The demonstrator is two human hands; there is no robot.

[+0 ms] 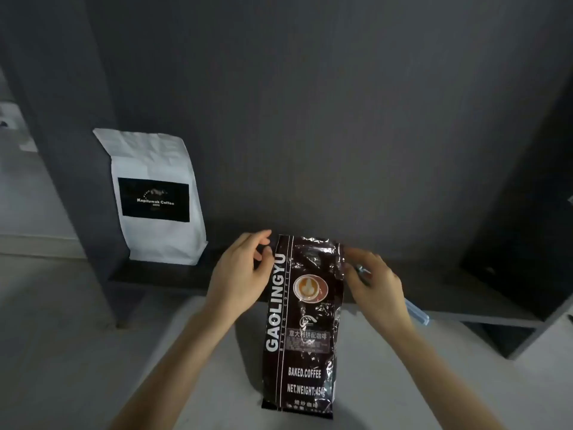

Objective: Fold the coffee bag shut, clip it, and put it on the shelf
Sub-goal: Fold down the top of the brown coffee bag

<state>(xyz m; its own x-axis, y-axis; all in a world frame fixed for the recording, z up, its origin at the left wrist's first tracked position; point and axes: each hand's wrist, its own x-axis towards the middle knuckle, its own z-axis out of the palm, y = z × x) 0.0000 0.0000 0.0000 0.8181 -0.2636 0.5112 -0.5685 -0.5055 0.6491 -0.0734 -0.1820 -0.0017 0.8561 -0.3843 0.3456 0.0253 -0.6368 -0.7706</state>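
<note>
Two hands at the top of the dark coffee bag (302, 321), which stands on the pale counter (77, 352) near me: my left hand (242, 274) has its fingers loosely apart at the top left corner, my right hand (376, 287) is blurred and I cannot tell its finger state, though a blue clip (418, 315) seems tucked in it. I judge folding is only starting; next I need both top corners pinched and rolled down. Shelf (434, 293) beyond holds a white bag (155, 197); clip mostly hidden.
</note>
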